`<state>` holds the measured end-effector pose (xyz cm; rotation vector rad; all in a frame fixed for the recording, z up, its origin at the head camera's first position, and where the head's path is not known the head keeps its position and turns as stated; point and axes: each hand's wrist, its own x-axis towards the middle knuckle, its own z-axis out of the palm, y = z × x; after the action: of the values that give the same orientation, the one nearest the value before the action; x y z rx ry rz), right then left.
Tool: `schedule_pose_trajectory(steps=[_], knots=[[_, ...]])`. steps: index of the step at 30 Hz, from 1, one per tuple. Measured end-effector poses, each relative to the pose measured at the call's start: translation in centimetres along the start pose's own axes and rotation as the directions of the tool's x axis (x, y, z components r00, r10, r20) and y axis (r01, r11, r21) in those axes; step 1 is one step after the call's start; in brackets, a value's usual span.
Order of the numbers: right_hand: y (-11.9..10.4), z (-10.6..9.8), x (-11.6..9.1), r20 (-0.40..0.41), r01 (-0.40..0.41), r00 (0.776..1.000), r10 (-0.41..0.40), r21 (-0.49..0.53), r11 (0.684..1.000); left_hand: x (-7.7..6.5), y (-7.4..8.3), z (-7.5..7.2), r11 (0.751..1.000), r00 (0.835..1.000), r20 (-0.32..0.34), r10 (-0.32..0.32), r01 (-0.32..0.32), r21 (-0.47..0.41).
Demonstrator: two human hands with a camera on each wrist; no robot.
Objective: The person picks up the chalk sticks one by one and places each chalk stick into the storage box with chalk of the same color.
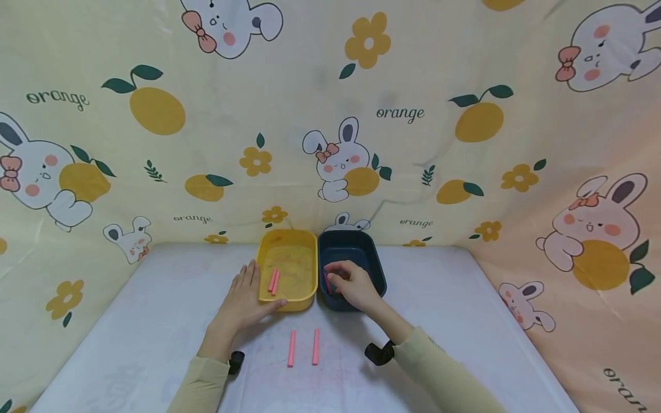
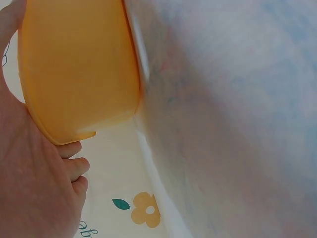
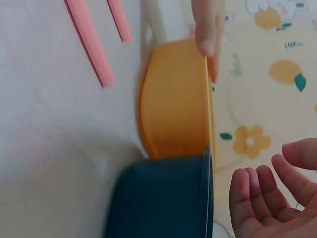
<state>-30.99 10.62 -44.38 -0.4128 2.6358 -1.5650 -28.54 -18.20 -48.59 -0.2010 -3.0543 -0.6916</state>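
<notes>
My left hand (image 1: pixel 242 301) rests against the left front corner of a yellow plastic bin (image 1: pixel 313 264). Its fingers lie straight along the side and the thumb reaches over the front rim. Two pink chalk-like sticks (image 1: pixel 273 282) lie inside that bin. Over the dark blue bin (image 1: pixel 379 269) hovers my right hand (image 1: pixel 356 287), its fingers loosely bent with nothing between them in the right wrist view. Below those fingertips, another pink stick (image 1: pixel 327 284) shows inside the blue bin, partly hidden by the hand.
Two more pink sticks, a left one (image 1: pixel 291 349) and a right one (image 1: pixel 315 347), lie apart on the white tabletop (image 1: pixel 428 367) in front of the bins. The bins stand side by side near a printed cloth backdrop (image 1: pixel 299 86).
</notes>
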Motion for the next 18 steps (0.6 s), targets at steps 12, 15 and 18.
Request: schedule_pose_trajectory(steps=[12, 15, 18], knots=[[-1.1, 1.7, -2.8, 0.034, 0.123, 0.992, -0.122, -0.045, 0.991, 0.0, 0.0, 0.1, 1.0, 1.0, -0.006, -0.007, 0.007, -0.007], [-1.0, 2.1, -3.4, 0.058, 0.15, 0.987, -0.147, -0.05, 0.987, 0.0, 0.0, 0.2, 1.0, 1.0, -0.011, 0.001, -0.001, -0.007], [-0.7, 2.6, -3.9, 0.083, 0.168, 0.983, -0.165, -0.037, 0.985, 0.0, 0.0, 0.2, 1.0, 1.0, -0.015, 0.006, -0.006, -0.006]])
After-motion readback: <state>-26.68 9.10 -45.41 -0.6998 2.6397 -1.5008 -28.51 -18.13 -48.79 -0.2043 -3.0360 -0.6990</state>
